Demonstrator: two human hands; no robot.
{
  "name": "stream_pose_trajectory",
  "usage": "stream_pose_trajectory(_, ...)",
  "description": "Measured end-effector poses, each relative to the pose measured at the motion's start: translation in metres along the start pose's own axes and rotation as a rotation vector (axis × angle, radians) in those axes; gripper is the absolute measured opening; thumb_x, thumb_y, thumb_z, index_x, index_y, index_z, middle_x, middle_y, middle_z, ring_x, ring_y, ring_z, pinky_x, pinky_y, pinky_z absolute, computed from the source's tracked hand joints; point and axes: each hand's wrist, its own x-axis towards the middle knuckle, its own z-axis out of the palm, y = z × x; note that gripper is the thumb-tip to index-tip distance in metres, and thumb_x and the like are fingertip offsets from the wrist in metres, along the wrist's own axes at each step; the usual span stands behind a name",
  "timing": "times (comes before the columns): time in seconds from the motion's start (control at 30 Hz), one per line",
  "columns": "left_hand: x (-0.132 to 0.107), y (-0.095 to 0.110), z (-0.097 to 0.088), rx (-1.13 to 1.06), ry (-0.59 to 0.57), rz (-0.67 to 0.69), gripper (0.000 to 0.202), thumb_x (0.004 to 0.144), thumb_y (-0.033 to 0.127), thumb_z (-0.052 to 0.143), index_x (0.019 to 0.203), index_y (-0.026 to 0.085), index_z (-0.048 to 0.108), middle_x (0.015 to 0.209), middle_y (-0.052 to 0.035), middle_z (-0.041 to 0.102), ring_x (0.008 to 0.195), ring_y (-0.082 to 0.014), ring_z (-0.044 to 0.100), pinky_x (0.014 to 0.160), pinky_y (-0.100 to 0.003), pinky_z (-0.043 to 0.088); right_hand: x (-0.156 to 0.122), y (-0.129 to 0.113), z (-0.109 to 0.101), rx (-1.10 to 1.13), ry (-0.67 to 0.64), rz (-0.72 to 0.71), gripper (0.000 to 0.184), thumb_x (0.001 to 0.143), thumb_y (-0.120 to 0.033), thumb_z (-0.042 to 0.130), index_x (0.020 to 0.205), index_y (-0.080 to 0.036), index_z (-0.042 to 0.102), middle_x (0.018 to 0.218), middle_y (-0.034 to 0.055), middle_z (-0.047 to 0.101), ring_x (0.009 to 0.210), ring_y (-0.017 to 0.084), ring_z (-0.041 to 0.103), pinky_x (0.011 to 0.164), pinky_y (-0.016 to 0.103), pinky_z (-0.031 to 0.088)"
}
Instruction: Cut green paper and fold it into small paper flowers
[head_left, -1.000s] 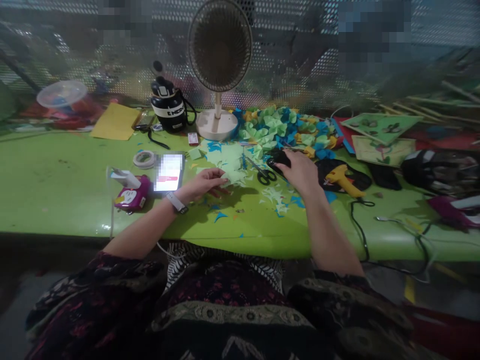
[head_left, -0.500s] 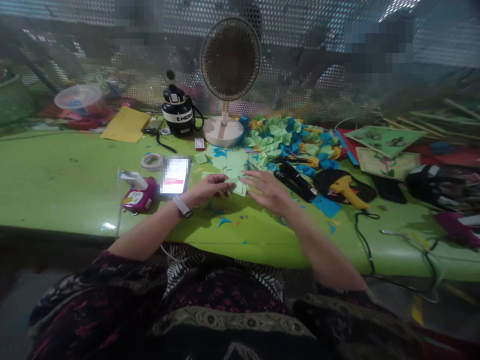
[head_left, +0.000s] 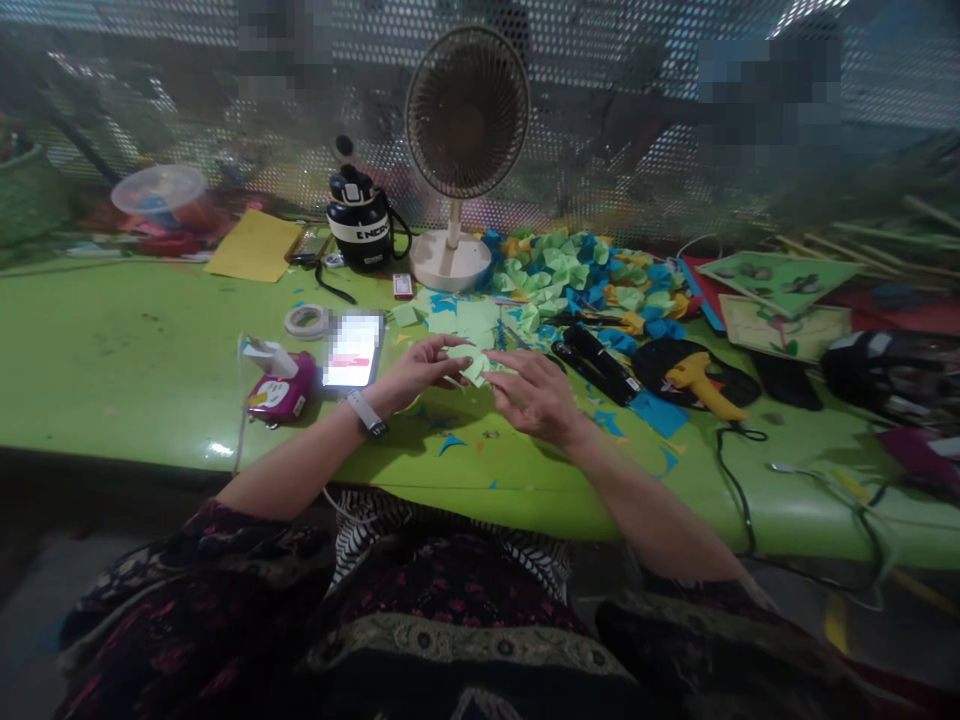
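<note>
My left hand [head_left: 421, 368] and my right hand [head_left: 531, 394] meet over the green table [head_left: 112, 360], both pinching a small light green paper piece [head_left: 470, 362] between their fingertips. Loose green and blue paper scraps [head_left: 457, 318] lie just beyond the hands. A watch is on my left wrist. A lit phone [head_left: 352, 351] lies left of my left hand.
A pile of folded green, blue and yellow papers [head_left: 577, 272] sits behind, beside a desk fan [head_left: 465, 140] and a black jug [head_left: 361, 225]. A black tool [head_left: 596, 364], yellow glue gun [head_left: 694, 380], tape roll [head_left: 306, 321] and pink case [head_left: 279, 392] lie around.
My right hand left the black tool at the right, came over to the left hand and took hold of the green paper piece. The view shifted slightly.
</note>
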Motion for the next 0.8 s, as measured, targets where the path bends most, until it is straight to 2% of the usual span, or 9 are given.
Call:
stream_pose_trajectory(0.17, 0.001, -0.003, -0.001, 0.019, -0.042, 0.081, 0.034, 0.088, 0.022, 0.070, 0.119, 0.015, 0.058, 0.069, 0.0034, 0.065, 0.065, -0.0091, 0.067, 0.063, -0.020, 0.051, -0.002, 0.004, 0.002, 0.004, 0.018, -0.033, 0.032, 0.086, -0.016, 0.058, 0.115, -0.027, 0.067, 0.132, 0.0069, 0.064, 0.118, 0.027, 0.059, 0.097, 0.050, 0.050)
stream_pose_trajectory(0.33, 0.003, -0.006, -0.003, 0.008, -0.056, 0.126, 0.036, 0.086, 0.024, 0.072, 0.117, 0.014, 0.058, 0.067, 0.0041, 0.064, 0.065, -0.0097, 0.067, 0.064, -0.021, 0.052, -0.001, 0.005, 0.005, -0.035, 0.122, -0.128, 0.031, 0.085, -0.014, 0.060, 0.113, -0.025, 0.065, 0.128, 0.0072, 0.066, 0.114, 0.024, 0.062, 0.092, 0.045, 0.054)
stream_pose_trajectory(0.5, 0.004, -0.010, -0.005, 0.017, -0.059, 0.158, 0.038, 0.085, 0.027, 0.073, 0.117, 0.014, 0.057, 0.068, 0.0034, 0.065, 0.066, -0.0110, 0.068, 0.066, -0.023, 0.053, -0.002, 0.005, 0.006, -0.005, 0.178, -0.130, 0.033, 0.085, -0.013, 0.061, 0.116, -0.026, 0.064, 0.127, 0.0072, 0.067, 0.112, 0.024, 0.062, 0.091, 0.045, 0.054)
stream_pose_trajectory(0.63, 0.005, -0.012, -0.004, 0.022, -0.086, 0.191, 0.037, 0.084, 0.027, 0.074, 0.113, 0.014, 0.055, 0.069, 0.0026, 0.066, 0.067, -0.0110, 0.068, 0.066, -0.023, 0.053, -0.001, 0.004, 0.006, -0.010, 0.253, -0.082, 0.027, 0.086, -0.014, 0.060, 0.110, -0.024, 0.066, 0.123, 0.0080, 0.069, 0.109, 0.024, 0.064, 0.090, 0.044, 0.054)
stream_pose_trajectory(0.8, 0.005, -0.014, -0.005, -0.008, -0.124, 0.189, 0.035, 0.085, 0.024, 0.073, 0.110, 0.016, 0.050, 0.085, -0.0021, 0.070, 0.077, -0.0117, 0.069, 0.069, -0.024, 0.054, 0.001, 0.005, 0.007, -0.003, 0.306, 0.044, 0.021, 0.086, -0.019, 0.060, 0.105, -0.022, 0.067, 0.119, 0.0103, 0.070, 0.107, 0.027, 0.066, 0.091, 0.047, 0.054)
